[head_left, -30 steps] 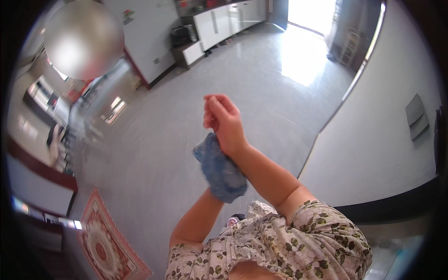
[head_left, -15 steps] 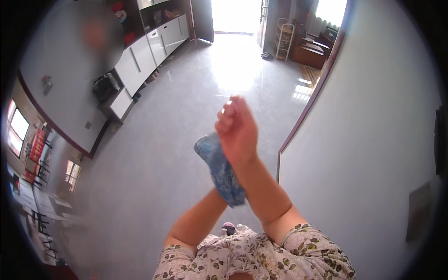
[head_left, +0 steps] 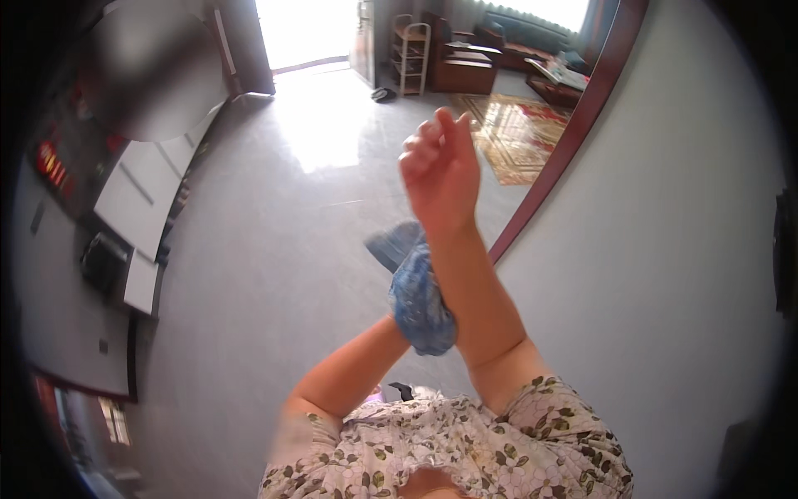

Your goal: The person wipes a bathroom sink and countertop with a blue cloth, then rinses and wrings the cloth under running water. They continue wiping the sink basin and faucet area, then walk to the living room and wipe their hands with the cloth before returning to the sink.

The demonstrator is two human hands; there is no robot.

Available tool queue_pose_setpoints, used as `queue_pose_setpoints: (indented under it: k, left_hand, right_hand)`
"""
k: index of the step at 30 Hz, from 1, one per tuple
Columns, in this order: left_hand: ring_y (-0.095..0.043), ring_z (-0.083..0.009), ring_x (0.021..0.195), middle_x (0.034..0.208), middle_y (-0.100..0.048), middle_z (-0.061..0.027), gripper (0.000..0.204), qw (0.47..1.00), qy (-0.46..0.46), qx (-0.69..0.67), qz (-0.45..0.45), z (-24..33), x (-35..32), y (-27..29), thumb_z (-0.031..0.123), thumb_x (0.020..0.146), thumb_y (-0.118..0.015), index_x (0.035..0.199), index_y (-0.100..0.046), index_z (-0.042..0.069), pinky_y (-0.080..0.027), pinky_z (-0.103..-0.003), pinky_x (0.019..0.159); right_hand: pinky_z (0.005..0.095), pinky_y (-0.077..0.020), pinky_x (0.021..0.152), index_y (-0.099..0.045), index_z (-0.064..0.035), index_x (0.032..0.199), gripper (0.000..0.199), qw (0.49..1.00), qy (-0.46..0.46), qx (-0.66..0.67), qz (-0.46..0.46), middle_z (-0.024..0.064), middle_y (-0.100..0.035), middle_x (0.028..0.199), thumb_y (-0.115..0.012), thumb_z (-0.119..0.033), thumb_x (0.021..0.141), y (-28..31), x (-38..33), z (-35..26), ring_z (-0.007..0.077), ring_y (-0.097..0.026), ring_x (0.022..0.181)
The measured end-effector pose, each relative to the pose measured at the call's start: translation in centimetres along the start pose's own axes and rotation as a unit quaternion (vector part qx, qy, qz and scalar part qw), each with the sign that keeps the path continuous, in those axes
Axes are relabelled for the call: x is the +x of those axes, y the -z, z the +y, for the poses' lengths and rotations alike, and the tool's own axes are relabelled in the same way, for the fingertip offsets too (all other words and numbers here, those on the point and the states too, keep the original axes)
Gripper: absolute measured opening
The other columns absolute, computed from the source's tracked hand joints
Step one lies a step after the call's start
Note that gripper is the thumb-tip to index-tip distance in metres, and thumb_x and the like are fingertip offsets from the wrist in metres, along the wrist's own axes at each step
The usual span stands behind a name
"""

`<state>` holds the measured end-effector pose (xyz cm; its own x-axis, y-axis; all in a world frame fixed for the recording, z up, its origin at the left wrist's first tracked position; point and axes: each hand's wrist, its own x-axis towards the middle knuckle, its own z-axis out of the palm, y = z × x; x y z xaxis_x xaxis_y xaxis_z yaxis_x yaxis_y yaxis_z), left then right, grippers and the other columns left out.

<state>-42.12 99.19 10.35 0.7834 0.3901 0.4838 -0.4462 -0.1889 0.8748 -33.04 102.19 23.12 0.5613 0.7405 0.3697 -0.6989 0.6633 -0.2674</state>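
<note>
A crinkled blue covering (head_left: pixel 422 303), thin like cloth or plastic, is bunched around the end of my left forearm (head_left: pixel 353 366). Its narrower far end sticks out up and to the left, beside my right wrist. My left hand is hidden by this covering and by my right forearm, so its fingers do not show. Crossing in front, my right forearm reaches up and touches or nearly touches the blue material. Above it my right hand (head_left: pixel 440 170) is raised with loosely bent fingers, the thumb standing apart and nothing seen in it.
To the right runs a plain pale wall (head_left: pixel 648 274) edged by a dark red door frame (head_left: pixel 573 125). A low white cabinet (head_left: pixel 137 195) stands along the left. Farther off are a small shelf rack (head_left: pixel 411 54), a patterned rug (head_left: pixel 511 137) and a bright doorway (head_left: pixel 306 33).
The view has swung to the right, showing more of the room with the rug. My right hand has risen and its fingers have loosened. The blue covering is bunched more fully near my left wrist.
</note>
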Motion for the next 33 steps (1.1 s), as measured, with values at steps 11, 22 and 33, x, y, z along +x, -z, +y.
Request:
queue_pose_setpoints:
  k: [11, 22, 33]
  left_hand:
    - [-0.051, -0.025, 0.111, 0.12, -0.054, -0.0111, 0.039, 0.958, 0.064, -0.185, -0.207, -11.1, 21.9, 1.3, 0.02, 0.088, -0.051, 0.123, -0.048, 0.002, -0.04, -0.033, 0.097]
    - [-0.052, -0.0229, 0.11, 0.12, -0.054, -0.0111, 0.032, 0.968, 0.009, -0.032, -0.25, -21.7, 40.5, 2.6, 0.018, 0.097, -0.038, 0.124, -0.047, 0.001, -0.042, -0.031, 0.097]
    - [-0.05, -0.0217, 0.11, 0.121, -0.052, -0.0097, 0.034, 0.912, 0.091, -0.221, -0.333, -33.9, 60.6, 3.3, 0.017, 0.095, -0.043, 0.125, -0.045, 0.002, -0.041, -0.031, 0.097]
  right_hand:
    - [0.0215, -0.0329, 0.052, -0.057, -0.0129, 0.097, 0.028, 0.996, 0.086, -0.036, -0.011, -0.0047, -0.048, 0.072, -0.049, -0.04, 0.094, 11.0, 14.1, -6.4, 0.0072, -0.039, 0.059]
    - [0.0204, -0.0334, 0.053, -0.056, -0.011, 0.09, 0.029, 0.984, 0.165, -0.058, 0.022, -0.0037, -0.047, 0.071, -0.052, -0.04, 0.092, 21.5, 33.0, -12.7, 0.0082, -0.039, 0.06]
    - [0.0209, -0.0353, 0.054, -0.056, -0.013, 0.098, 0.027, 0.92, 0.353, -0.164, 0.045, -0.003, -0.048, 0.073, -0.049, -0.039, 0.094, 30.3, 52.2, -23.4, 0.0061, -0.04, 0.059]
